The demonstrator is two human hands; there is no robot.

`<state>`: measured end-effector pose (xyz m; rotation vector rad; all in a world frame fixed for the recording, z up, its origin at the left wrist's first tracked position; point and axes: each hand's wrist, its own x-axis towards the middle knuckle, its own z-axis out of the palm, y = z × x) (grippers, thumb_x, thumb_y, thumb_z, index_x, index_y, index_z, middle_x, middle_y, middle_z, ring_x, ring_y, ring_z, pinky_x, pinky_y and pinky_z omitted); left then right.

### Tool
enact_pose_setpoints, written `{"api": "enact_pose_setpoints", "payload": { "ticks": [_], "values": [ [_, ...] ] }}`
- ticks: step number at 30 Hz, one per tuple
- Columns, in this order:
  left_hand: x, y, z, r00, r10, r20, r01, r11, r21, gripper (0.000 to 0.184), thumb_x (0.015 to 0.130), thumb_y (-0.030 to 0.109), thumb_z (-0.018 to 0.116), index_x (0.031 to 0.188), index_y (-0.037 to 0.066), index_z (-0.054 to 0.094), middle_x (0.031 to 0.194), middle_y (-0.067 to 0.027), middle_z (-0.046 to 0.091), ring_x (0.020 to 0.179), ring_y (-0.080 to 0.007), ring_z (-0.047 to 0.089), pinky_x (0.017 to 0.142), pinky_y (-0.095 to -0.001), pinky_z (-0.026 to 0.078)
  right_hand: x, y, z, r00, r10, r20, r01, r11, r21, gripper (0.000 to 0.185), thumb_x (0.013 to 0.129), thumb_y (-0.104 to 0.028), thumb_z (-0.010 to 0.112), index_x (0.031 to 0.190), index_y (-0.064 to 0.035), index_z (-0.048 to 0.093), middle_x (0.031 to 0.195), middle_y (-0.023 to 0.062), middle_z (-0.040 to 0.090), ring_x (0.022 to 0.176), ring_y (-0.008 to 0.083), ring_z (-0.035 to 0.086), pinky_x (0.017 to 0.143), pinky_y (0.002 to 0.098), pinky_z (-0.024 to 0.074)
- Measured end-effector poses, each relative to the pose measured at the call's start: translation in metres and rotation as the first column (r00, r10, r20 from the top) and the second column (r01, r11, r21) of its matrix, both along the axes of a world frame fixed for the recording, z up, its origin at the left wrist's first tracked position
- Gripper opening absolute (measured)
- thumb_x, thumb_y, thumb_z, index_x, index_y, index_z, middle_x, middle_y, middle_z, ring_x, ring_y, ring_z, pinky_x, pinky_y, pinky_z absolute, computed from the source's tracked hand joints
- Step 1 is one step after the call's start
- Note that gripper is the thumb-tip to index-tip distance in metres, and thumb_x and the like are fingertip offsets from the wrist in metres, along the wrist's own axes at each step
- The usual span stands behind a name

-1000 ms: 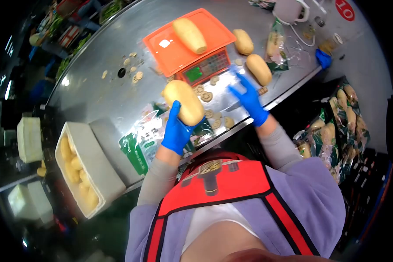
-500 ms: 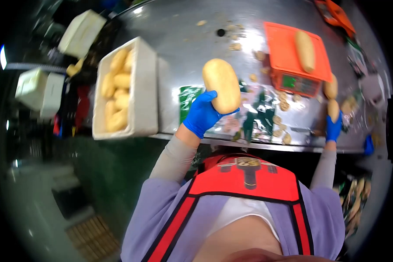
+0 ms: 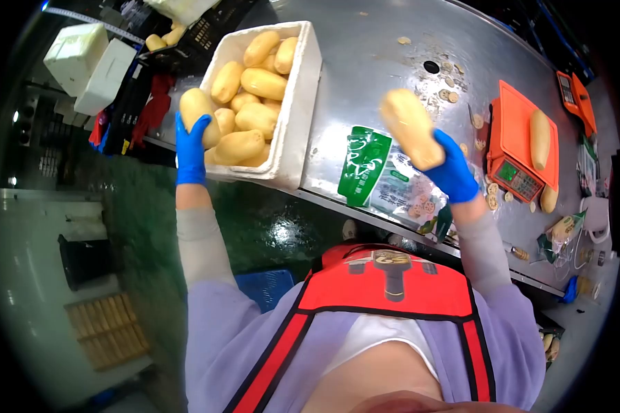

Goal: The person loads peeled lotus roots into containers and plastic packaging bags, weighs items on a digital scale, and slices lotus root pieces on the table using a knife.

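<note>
My left hand [image 3: 191, 151], in a blue glove, is closed around a pale yellow lotus root [image 3: 198, 113] at the left rim of a white foam box [image 3: 300, 103]. Several more lotus roots [image 3: 263, 82] lie heaped inside that box. Over the metal table, my right hand [image 3: 453, 168], also blue-gloved, grips the lower end of another lotus root [image 3: 410, 127], tilted with its far end up and left. Below it on the table lie a green and clear printed plastic bag [image 3: 365, 165] and other packaging.
An orange scale [image 3: 510, 138] with a lotus root [image 3: 539, 140] on its pan stands at the right; another lotus root [image 3: 549, 198] lies beside it. Cut slices [image 3: 450, 95] are scattered around a black drain hole [image 3: 431, 67]. A knife handle [image 3: 519, 253] shows near the table's front edge.
The view has swung left. My left hand has gone from over the table to the foam box. My right hand has come from beside the scale to mid-table, carrying a lotus root.
</note>
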<state>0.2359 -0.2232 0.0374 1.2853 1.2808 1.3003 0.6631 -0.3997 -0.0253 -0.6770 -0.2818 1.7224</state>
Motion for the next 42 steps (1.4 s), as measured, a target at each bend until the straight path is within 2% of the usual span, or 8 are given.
{"api": "enact_pose_setpoints", "payload": {
  "ticks": [5,15,19,25,28,31,37,42],
  "values": [
    [-0.008,0.030,-0.031,0.559,0.101,-0.823,-0.055,0.995,0.085,0.094,0.064,0.041,0.073,0.137,0.008,0.025,0.114,-0.0269,0.051,0.102,-0.0359,0.054,0.084,-0.0390,0.045,-0.130,0.119,0.050,0.881,0.210,0.423,-0.339,0.905,0.257,0.051,0.084,-0.034,0.054,0.125,-0.0060,0.044,0.110,0.0052,0.055,0.099,0.0131,0.052,0.084,0.0266,0.0419],
    [0.015,0.029,-0.031,0.241,0.157,-0.958,0.015,0.986,0.165,0.073,0.073,0.046,0.064,0.127,0.002,0.042,0.115,-0.0250,0.052,0.104,-0.0363,0.052,0.088,-0.0409,0.042,-0.165,0.145,0.026,0.929,0.369,0.006,-0.361,0.905,0.224,0.057,0.083,-0.031,0.051,0.127,0.0029,0.038,0.121,0.0177,0.051,0.109,0.0302,0.052,0.088,0.0367,0.0446],
    [0.079,-0.010,-0.003,0.972,-0.226,-0.067,0.236,0.951,0.200,0.053,0.085,0.020,0.058,0.130,-0.001,0.038,0.124,-0.0128,0.048,0.114,-0.0203,0.044,0.095,-0.0299,0.036,-0.140,0.123,0.030,0.922,0.385,-0.042,-0.365,0.899,0.241,0.062,0.085,-0.039,0.042,0.129,0.0054,0.036,0.121,0.0240,0.049,0.105,0.0351,0.053,0.086,0.0370,0.0453],
    [0.184,-0.060,-0.038,0.727,-0.319,0.608,0.564,0.783,-0.263,0.055,0.089,0.037,0.046,0.132,0.006,0.030,0.121,-0.0131,0.047,0.105,-0.0258,0.052,0.080,-0.0350,0.048,-0.089,0.076,0.009,0.949,0.257,-0.182,-0.233,0.962,0.144,0.059,0.087,-0.046,0.037,0.123,0.0004,0.043,0.107,0.0157,0.058,0.093,0.0278,0.059,0.073,0.0342,0.0489],
    [0.239,-0.089,-0.043,0.568,-0.186,0.802,0.671,0.669,-0.320,0.066,0.086,0.053,0.042,0.130,0.005,0.032,0.119,-0.0165,0.049,0.105,-0.0296,0.053,0.079,-0.0387,0.049,-0.054,0.038,0.003,0.967,0.070,0.245,-0.080,0.996,0.032,0.049,0.090,-0.045,0.041,0.110,-0.0028,0.054,0.094,0.0088,0.062,0.077,0.0162,0.061,0.065,0.0276,0.0506],
    [0.278,-0.108,-0.073,0.362,-0.067,0.930,0.824,0.490,-0.286,0.065,0.083,0.050,0.048,0.127,0.004,0.038,0.119,-0.0176,0.050,0.106,-0.0303,0.052,0.088,-0.0414,0.045,-0.003,-0.012,-0.002,0.666,-0.056,0.744,-0.034,0.994,0.106,0.035,0.091,-0.033,0.048,0.103,-0.0029,0.060,0.085,0.0052,0.061,0.070,0.0105,0.058,0.064,0.0231,0.0476],
    [0.326,-0.136,-0.103,0.305,0.031,0.952,0.897,0.326,-0.298,0.062,0.081,0.041,0.055,0.130,0.008,0.038,0.124,-0.0216,0.046,0.107,-0.0334,0.051,0.090,-0.0456,0.044,0.177,-0.139,-0.028,0.061,-0.693,0.718,0.688,0.551,0.473,0.028,0.086,-0.007,0.055,0.113,-0.0011,0.054,0.098,0.0088,0.061,0.086,0.0144,0.059,0.077,0.0262,0.0471],
    [0.358,-0.154,-0.096,0.380,-0.029,0.925,0.869,0.355,-0.345,0.060,0.082,0.036,0.051,0.131,0.005,0.036,0.125,-0.0202,0.045,0.110,-0.0340,0.048,0.092,-0.0474,0.041,0.331,-0.232,-0.089,-0.420,-0.147,0.895,0.793,0.419,0.441,0.060,0.073,-0.015,0.067,0.125,0.0016,0.043,0.123,0.0167,0.048,0.113,0.0238,0.048,0.093,0.0337,0.0397]
  ]
}}
